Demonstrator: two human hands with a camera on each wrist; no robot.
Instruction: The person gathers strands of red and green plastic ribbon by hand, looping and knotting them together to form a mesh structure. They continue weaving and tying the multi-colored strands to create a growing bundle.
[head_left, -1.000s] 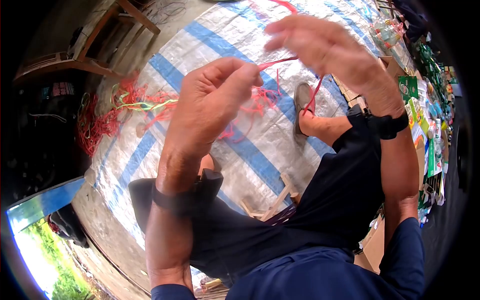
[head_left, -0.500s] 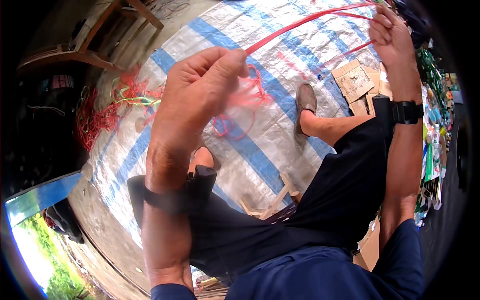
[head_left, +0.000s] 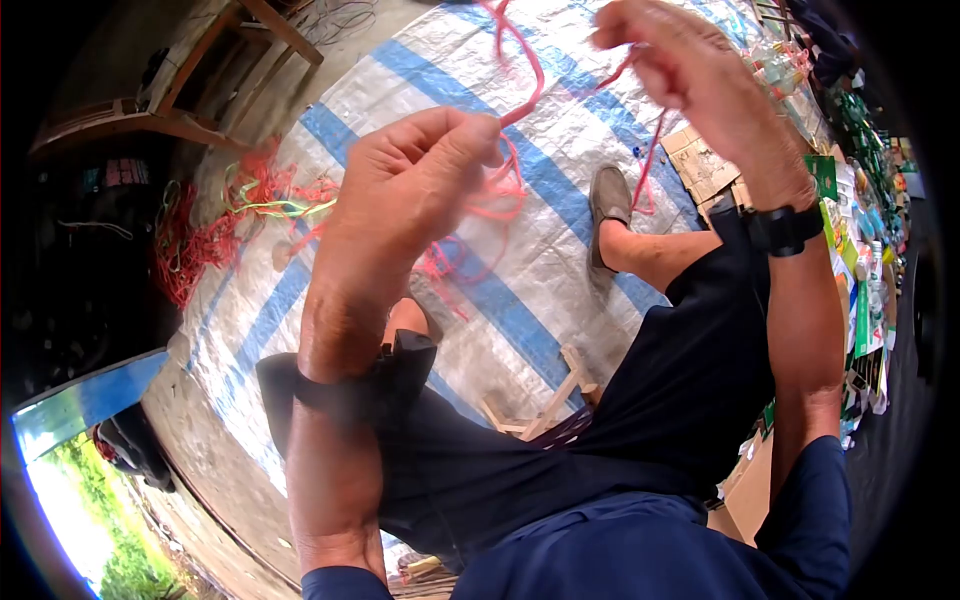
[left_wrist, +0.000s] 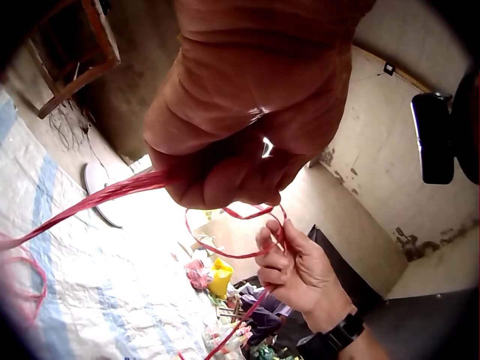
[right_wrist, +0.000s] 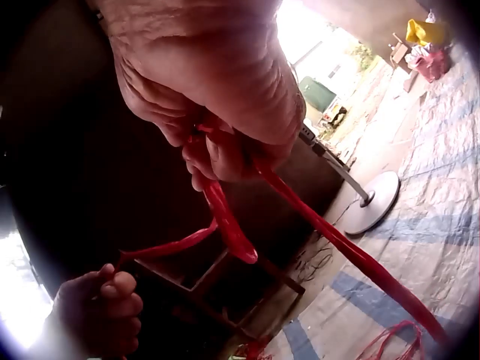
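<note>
My left hand [head_left: 420, 180] grips a red plastic string [left_wrist: 112, 196], its fingers curled round a bunch of strands that trails out below the fist. A loop of the string rises from the thumb side of that fist. Across from it, my right hand [head_left: 690, 90] pinches another part of the same string [right_wrist: 337, 236]. From the right fingers one length hangs down, and a short folded piece sticks out beside it in the right wrist view. In the left wrist view the string curves slackly between both hands.
A blue-striped white tarp [head_left: 520, 300] covers the floor. Tangled red and green string [head_left: 200, 240] lies at the left, by a wooden frame [head_left: 180, 120]. Flattened cardboard [head_left: 700, 160] sits beyond the right foot [head_left: 610, 195]; bottles and packaging [head_left: 870, 250] pile up at far right.
The right hand swung out to the upper right, pulling the string long, then came back toward the left hand, leaving the string slack and looped. The left hand kept its grip and barely moved.
</note>
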